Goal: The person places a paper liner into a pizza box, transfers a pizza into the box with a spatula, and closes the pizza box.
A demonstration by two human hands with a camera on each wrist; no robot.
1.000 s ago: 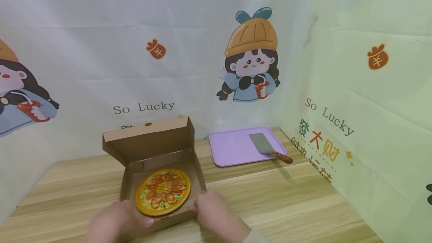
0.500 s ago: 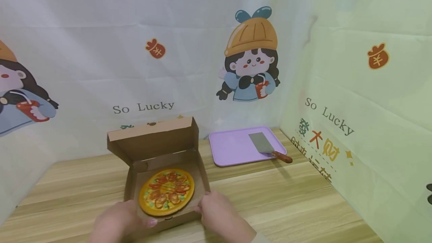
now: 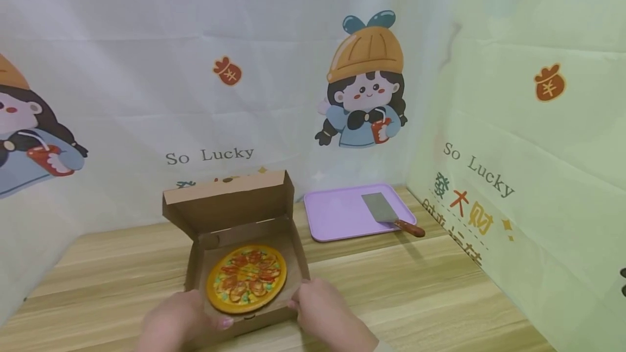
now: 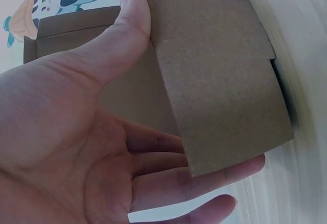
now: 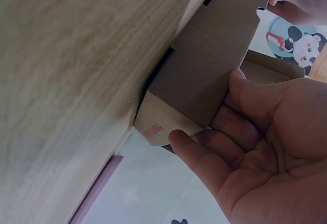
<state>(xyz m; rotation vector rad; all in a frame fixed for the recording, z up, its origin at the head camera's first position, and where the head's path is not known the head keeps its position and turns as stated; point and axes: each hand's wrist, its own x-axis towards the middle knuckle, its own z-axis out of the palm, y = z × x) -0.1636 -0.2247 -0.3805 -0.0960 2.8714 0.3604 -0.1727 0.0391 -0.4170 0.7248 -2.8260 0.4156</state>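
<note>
A cardboard pizza box (image 3: 274, 318) sits on the wooden table with its lid raised at the back. Inside it lies a whole round pizza (image 3: 246, 278) with a yellow rim. At the box's front left corner my left hand (image 3: 178, 316) holds on, its thumb (image 4: 134, 17) over the front wall's top edge and its fingers around the side. The front right corner is gripped by my right hand (image 3: 325, 308); its thumb (image 5: 242, 86) touches the front wall's edge, and its other fingers lie along the side wall.
Right of the box, a purple tray (image 3: 337, 216) stands near the back. Across it lies a flat metal spatula (image 3: 379, 206), its wooden handle jutting over the tray's front right edge. Printed cloth walls (image 3: 274, 96) enclose the table's back and sides.
The pizza box has slid a little to the right along the table, with the pizza in it and both hands keeping hold. The tray and spatula stay in place.
</note>
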